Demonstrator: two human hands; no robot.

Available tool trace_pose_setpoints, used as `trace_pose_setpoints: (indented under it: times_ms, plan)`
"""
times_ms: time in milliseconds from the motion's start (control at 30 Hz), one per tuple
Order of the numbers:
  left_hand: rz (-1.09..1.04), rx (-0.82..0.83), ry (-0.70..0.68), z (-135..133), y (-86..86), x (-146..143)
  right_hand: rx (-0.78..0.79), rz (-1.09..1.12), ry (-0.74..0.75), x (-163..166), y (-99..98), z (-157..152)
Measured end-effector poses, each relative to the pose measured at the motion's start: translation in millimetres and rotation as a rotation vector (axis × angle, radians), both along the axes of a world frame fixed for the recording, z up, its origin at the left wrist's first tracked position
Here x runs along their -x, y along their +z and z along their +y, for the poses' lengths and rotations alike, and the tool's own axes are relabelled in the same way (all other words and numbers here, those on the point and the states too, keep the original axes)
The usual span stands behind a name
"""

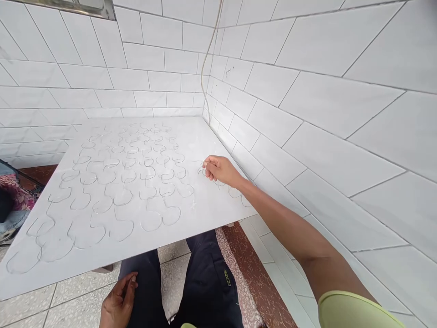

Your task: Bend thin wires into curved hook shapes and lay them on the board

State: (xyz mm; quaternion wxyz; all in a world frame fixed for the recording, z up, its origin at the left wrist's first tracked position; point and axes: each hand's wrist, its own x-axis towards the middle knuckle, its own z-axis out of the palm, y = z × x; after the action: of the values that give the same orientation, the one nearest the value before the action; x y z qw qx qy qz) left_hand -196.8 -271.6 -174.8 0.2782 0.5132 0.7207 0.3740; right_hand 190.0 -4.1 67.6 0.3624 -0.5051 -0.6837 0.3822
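Right hand (221, 171), fingers pinched together, touched thin grey curved outlines (200, 169) on a white rectangular board (153, 243); the left hand (118, 300), below, showed an unclear grip.

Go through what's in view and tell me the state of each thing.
Right hand: fingers bunched, on the slab's right side among the outlines.
Left hand: fingers curled, below the slab, beside the dark trousers.
White slab: marked with rows of thin curved outlines, far edge meeting the tiled wall.
Cable: hanging down the wall corner, curving slightly.
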Motion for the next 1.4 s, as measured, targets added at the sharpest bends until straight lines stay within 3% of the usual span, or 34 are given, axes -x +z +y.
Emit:
trace_pose_setpoints:
  times_ms: [167, 267, 367, 567, 700, 900, 1233, 1400]
  plan:
    - [0.210, -0.116, -0.018, -1.9, -20.9, -2.9, -0.017, 0.074, -0.084, -5.3, 1.3, 70.4]
    - [0.255, -0.112, -0.046, -3.2, -19.9, -5.6, 0.014, 0.111, -0.078, -3.2, -4.2, 84.8]
    - [0.271, -0.079, -0.052, -3.2, -13.5, -9.7, 0.051, 0.104, -0.038, 2.1, -10.3, 65.0]
    - [0.303, -0.076, -0.056, -0.1, -3.3, -17.0, 0.267, 0.126, 0.091, 10.2, -23.0, -31.9]
    - [0.342, -0.076, -0.052, 2.8, 0.9, -19.6, 0.384, 0.066, 0.055, 14.9, -33.2, -71.1]
    - [0.359, -0.081, -0.048, 3.3, 2.2, -22.7, 0.446, -0.049, 0.051, 21.2, -42.2, -79.8]
    - [0.371, -0.081, -0.054, 4.4, 4.8, -22.1, 0.312, -0.289, 0.044, 22.9, -54.3, -76.1]
    - [0.360, -0.015, -0.035, 6.4, 8.7, -23.1, 0.124, -0.384, -0.027, 9.2, -48.3, -77.3]
